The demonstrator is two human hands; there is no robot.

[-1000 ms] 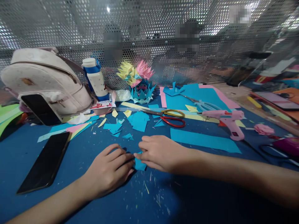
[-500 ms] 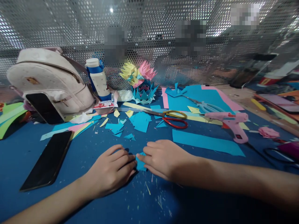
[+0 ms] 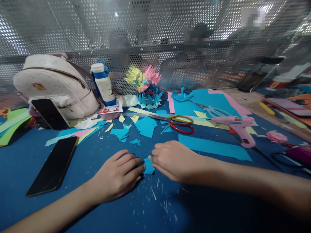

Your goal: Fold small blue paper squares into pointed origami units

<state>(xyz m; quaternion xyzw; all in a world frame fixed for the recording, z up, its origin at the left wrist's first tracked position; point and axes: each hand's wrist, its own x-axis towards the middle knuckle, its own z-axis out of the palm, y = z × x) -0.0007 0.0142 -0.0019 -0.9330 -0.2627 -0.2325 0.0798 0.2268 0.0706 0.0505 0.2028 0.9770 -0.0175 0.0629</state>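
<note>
A small piece of blue paper lies on the blue table between my two hands. My left hand is closed at its left edge, fingers bent together and the thumb mostly hidden beneath. From the right, my right hand is closed with its fingertips on the paper's upper right side. Parts of the paper are covered by my fingers. Beyond the hands lie several blue paper scraps and a pair of scissors with red and yellow handles.
A black phone lies at left, below a pale backpack and a bottle. Folded paper flowers stand at the back. To the right are a blue strip, a pink glue gun and light blue scissors.
My right hand has shifted slightly up, showing more of the small blue paper. My left hand stays at the paper's left edge. The camera view has moved a little.
</note>
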